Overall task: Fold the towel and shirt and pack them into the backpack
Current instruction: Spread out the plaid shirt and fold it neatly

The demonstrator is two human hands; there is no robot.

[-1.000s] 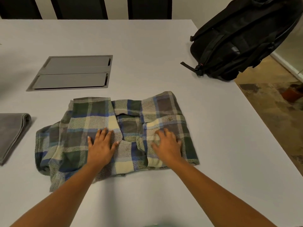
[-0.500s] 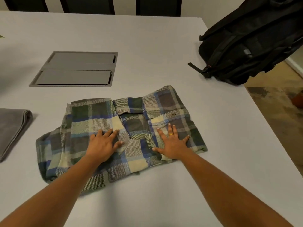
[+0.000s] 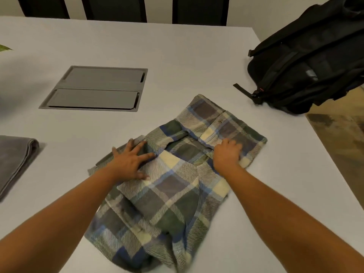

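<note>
With the towel folded at nine o'clock, I'm mid-fold on the shirt, left hand spread flat, right hand gripping cloth; packing the two-o'clock backpack remains.

I take this for an office meeting room. The bench in front of me is a broad, plain white conference top, and at 11 o'clock a grey cable hatch with two flap lids sits flush in its surface. Dark chair backs line the far edge at 12 o'clock against a pale wall. At 3 o'clock, below the bench edge, I see mottled brown carpet. A green leaf tip pokes in at 10 o'clock.
</note>
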